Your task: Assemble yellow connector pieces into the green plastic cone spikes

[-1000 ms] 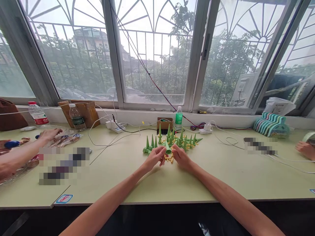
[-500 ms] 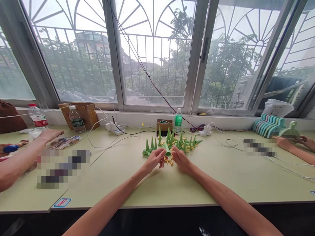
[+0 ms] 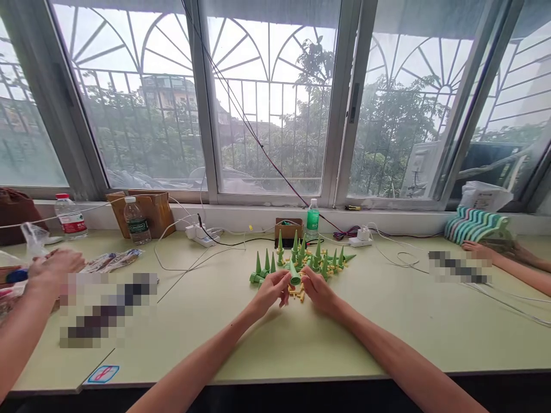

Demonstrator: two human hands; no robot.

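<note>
My left hand [image 3: 271, 289] and my right hand [image 3: 317, 289] meet at the middle of the table, fingers pinched round one green plastic cone [image 3: 294, 273] held between them, its open end toward me. Small yellow pieces [image 3: 297, 294] lie on the table just under my fingers. Behind the hands stands a cluster of several green cones [image 3: 301, 255], most upright, a few lying on their sides at the left [image 3: 257, 278].
A pale green table [image 3: 241, 338] runs along a window sill. A small cardboard box [image 3: 288, 229], green bottle [image 3: 313, 217], power strip [image 3: 202, 232] and cables sit behind. Another person's hand [image 3: 54, 267] works at the left, a third person's hand [image 3: 477, 250] by coloured items [image 3: 473, 223] at the right.
My hands have stayed together on the cone. The view tilted up slightly. The left person's hand drew back toward them; the right person's arm reached further in along the table.
</note>
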